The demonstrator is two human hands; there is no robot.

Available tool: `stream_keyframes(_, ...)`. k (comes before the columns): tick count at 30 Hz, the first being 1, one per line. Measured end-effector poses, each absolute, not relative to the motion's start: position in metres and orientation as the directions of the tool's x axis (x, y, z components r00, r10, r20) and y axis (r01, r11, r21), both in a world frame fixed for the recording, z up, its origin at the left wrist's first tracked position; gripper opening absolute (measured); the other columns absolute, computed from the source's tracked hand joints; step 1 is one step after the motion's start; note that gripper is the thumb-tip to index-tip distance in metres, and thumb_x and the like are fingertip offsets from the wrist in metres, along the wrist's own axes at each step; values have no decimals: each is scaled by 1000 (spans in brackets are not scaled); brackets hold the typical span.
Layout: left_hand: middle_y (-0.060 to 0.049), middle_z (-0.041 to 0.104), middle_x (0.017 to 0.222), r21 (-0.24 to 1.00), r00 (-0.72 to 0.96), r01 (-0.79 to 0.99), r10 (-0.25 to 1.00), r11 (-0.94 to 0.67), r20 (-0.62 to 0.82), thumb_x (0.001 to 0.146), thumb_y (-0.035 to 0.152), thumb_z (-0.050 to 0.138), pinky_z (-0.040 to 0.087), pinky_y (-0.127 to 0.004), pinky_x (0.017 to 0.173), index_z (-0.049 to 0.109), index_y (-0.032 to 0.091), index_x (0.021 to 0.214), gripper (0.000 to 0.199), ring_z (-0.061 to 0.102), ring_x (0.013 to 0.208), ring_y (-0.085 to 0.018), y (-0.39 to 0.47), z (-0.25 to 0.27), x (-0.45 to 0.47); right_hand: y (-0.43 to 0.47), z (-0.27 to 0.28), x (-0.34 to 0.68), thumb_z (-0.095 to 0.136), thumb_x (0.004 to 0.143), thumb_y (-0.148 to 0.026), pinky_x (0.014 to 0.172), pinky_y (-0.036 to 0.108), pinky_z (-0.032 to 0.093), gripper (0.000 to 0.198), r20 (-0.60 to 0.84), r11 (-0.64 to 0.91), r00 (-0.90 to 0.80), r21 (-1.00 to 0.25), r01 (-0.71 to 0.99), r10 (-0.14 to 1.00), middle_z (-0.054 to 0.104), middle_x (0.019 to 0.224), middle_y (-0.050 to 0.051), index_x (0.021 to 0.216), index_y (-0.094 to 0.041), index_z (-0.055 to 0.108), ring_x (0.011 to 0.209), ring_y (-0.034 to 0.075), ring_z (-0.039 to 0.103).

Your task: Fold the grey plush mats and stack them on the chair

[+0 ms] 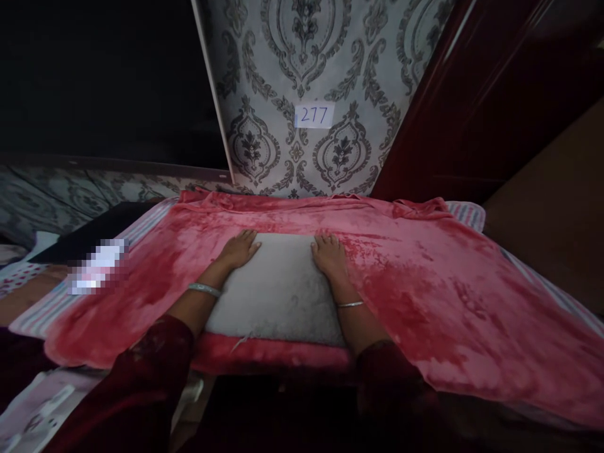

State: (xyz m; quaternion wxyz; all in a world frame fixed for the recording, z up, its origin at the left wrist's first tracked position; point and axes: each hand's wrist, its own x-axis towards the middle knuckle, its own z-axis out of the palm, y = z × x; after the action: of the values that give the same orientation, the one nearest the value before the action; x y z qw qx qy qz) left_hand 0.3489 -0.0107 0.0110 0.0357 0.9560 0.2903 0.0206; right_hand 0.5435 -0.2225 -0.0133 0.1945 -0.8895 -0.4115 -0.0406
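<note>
A grey plush piece of fabric (280, 289), roughly rectangular, lies flat on a red plush blanket (415, 270). My left hand (239, 249) rests on its far left corner, fingers stretched out and pointing away from me. At the far right corner lies my right hand (329, 253), also flat with the fingers extended. Both palms press down and neither hand grips anything. A pale loose thread or strip (240, 343) sticks out at the near edge of the grey fabric.
Striped cloth (465, 214) shows from under the blanket. Behind are a patterned wall with a paper marked 277 (314, 115), a large dark screen (104, 82) at left and a dark red cabinet (453, 113) at right. A blurred pale patch (98, 267) lies left.
</note>
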Motion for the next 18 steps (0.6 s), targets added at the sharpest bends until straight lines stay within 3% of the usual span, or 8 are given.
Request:
stream_keyframes(4, -12, 28, 169, 86, 808, 588, 589, -804, -24, 104, 45, 21, 29, -49, 123, 32, 16, 161, 65, 24, 157, -25, -14, 19, 344, -224, -13, 546, 37, 103, -33, 118, 59, 27, 49, 246, -569, 646, -318, 758, 723, 50, 155, 15, 146, -17, 55, 148, 35, 33)
stream_keyframes(9, -22, 31, 166, 25, 736, 676, 677, -736, 10, 104, 49, 26, 17, -64, 124, 43, 6, 153, 67, 21, 157, -35, -53, 36, 350, -229, 0, 543, 40, 102, -31, 120, 60, 22, 52, 219, -591, 680, -359, 723, 699, 42, 160, 17, 149, -13, 51, 150, 34, 30)
stream_keyframes(11, -23, 29, 166, 30, 791, 610, 610, -792, 39, 104, 49, 27, 14, -61, 125, 42, 4, 153, 68, 18, 157, -34, -87, 39, 346, -240, 4, 532, 43, 100, -30, 121, 60, 19, 55, 261, -562, 671, -387, 731, 694, 38, 162, 18, 152, -13, 47, 152, 34, 27)
stream_keyframes(14, -18, 22, 170, 55, 910, 407, 410, -912, 63, 103, 51, 33, 11, -55, 128, 35, 9, 158, 69, 15, 158, -32, -149, 29, 331, -272, -1, 502, 45, 100, -34, 122, 58, 17, 58, 336, -456, 584, -389, 800, 739, 34, 166, 15, 155, -17, 44, 154, 33, 24)
stream_keyframes(16, -16, 22, 170, 75, 956, 286, 290, -955, 41, 102, 52, 38, 10, -54, 129, 32, 13, 161, 71, 16, 159, -30, -186, 15, 319, -297, -11, 478, 45, 100, -36, 124, 56, 17, 58, 320, -424, 542, -371, 826, 777, 32, 167, 13, 156, -20, 44, 154, 32, 24)
stream_keyframes(18, -16, 23, 170, 85, 967, 248, 252, -965, 32, 102, 52, 37, 8, -55, 129, 32, 14, 161, 71, 16, 159, -30, -209, 1, 312, -316, -22, 458, 45, 100, -35, 125, 54, 15, 58, 274, -433, 531, -346, 832, 802, 32, 167, 12, 156, -20, 44, 155, 31, 23)
